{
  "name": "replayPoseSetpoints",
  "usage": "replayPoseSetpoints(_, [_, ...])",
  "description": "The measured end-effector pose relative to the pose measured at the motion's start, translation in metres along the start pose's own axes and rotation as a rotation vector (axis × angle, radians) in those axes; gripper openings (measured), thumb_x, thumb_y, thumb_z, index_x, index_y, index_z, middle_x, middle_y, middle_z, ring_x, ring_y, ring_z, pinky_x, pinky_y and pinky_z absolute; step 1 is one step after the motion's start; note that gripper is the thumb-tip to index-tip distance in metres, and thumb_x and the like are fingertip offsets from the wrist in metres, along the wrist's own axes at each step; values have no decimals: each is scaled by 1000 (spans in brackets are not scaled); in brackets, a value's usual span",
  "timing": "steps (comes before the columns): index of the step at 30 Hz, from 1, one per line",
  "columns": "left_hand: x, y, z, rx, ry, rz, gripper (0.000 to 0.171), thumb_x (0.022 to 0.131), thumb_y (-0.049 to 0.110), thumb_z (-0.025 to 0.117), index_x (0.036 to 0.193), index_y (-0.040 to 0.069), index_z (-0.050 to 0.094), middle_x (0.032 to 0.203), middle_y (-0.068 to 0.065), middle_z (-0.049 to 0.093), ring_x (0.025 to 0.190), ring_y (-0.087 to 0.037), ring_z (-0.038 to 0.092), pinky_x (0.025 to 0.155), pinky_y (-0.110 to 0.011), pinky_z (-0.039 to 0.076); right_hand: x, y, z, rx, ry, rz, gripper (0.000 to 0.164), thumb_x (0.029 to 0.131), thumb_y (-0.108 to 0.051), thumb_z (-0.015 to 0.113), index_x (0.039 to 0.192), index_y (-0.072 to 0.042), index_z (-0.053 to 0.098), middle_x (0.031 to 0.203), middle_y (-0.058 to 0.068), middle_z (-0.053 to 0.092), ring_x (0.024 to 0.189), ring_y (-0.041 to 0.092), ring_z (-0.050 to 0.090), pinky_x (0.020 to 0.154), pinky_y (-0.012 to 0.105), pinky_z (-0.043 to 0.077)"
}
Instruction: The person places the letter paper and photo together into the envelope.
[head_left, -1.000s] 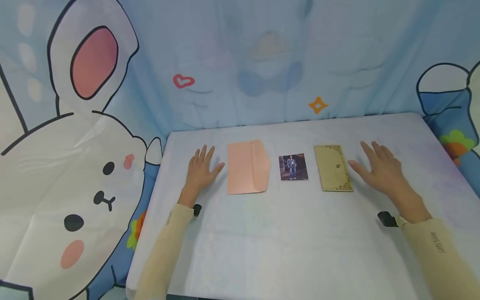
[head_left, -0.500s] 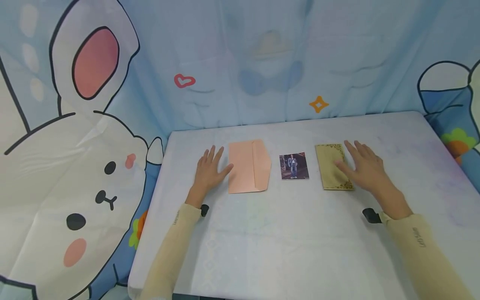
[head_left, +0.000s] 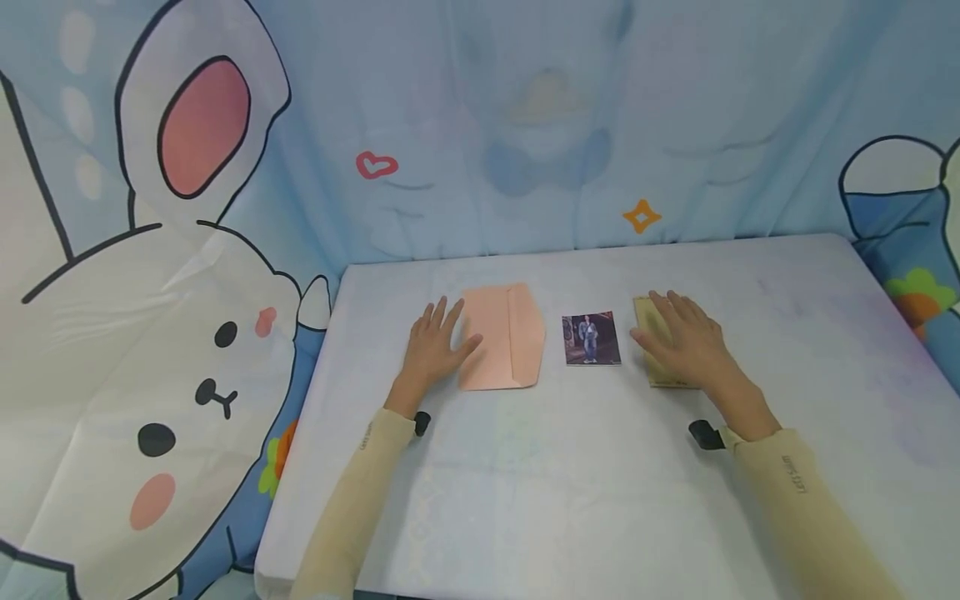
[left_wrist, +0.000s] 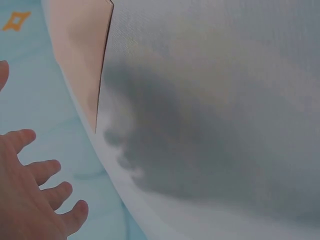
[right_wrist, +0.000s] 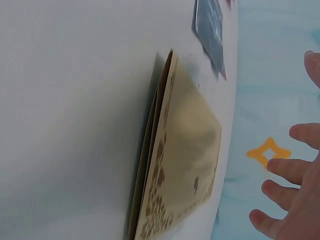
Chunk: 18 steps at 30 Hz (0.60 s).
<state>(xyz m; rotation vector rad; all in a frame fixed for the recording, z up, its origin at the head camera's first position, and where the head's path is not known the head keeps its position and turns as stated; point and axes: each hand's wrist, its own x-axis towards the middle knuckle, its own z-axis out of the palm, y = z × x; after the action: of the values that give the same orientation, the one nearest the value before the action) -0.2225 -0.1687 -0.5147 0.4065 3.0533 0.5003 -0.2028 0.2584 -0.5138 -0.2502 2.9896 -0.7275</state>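
My left hand (head_left: 435, 354) hovers with spread fingers at the left side of a peach envelope (head_left: 486, 342), its thumb overlapping the paper in the head view. The envelope's flap is unfolded to the right. My right hand (head_left: 690, 346), fingers also spread, is over a tan folded card (head_left: 651, 321) and hides much of it. In the right wrist view that card (right_wrist: 187, 145) shows dark floral corner printing and slightly parted layers, with the hand (right_wrist: 295, 185) raised above it. Between the hands lies a small photo (head_left: 590, 339) of a standing person. Neither hand holds anything.
A white cloth covers the table (head_left: 555, 483), whose far edge meets a light blue curtain (head_left: 465, 100). A large printed rabbit (head_left: 90, 375) fills the left side of the backdrop. Both forearms, in beige sleeves with dark wrist devices, reach over the table's near part.
My right hand has moved left, from beside the tan card to over it. My left hand has shifted right to the envelope's edge. The envelope, photo and card stay in place.
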Motion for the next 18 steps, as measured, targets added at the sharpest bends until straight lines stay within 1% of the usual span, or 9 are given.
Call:
replayPoseSetpoints(3, [1, 3, 2, -7, -7, 4, 80, 99, 63, 46, 162, 22, 19, 169, -14, 16, 155, -40, 14, 123, -59, 19, 4, -11, 7, -8, -1, -16, 89, 98, -68, 44, 163, -17, 11, 166, 27, 11, 150, 55, 8, 111, 79, 9])
replayPoseSetpoints(6, [4, 6, 3, -11, -18, 10, 79, 99, 62, 46, 162, 23, 19, 169, -13, 15, 156, -39, 13, 123, -59, 19, 8, -23, 14, -15, 2, -55, 88, 98, -66, 46, 163, -16, 14, 165, 27, 14, 150, 53, 11, 112, 78, 10])
replayPoseSetpoints(12, [9, 13, 11, 24, -67, 31, 78, 100, 63, 43, 162, 24, 18, 170, -12, 13, 156, -39, 13, 123, -58, 21, 16, -43, 30, -64, -30, -114, 86, 99, -61, 49, 162, -13, 17, 164, 28, 17, 151, 52, 14, 115, 75, 13])
replayPoseSetpoints(18, [15, 23, 17, 40, -111, 48, 77, 100, 65, 40, 162, 25, 16, 170, -10, 12, 157, -37, 11, 125, -56, 18, 26, -58, 44, -89, -34, -182, 83, 98, -56, 54, 160, -9, 25, 161, 30, 25, 149, 51, 19, 115, 73, 18])
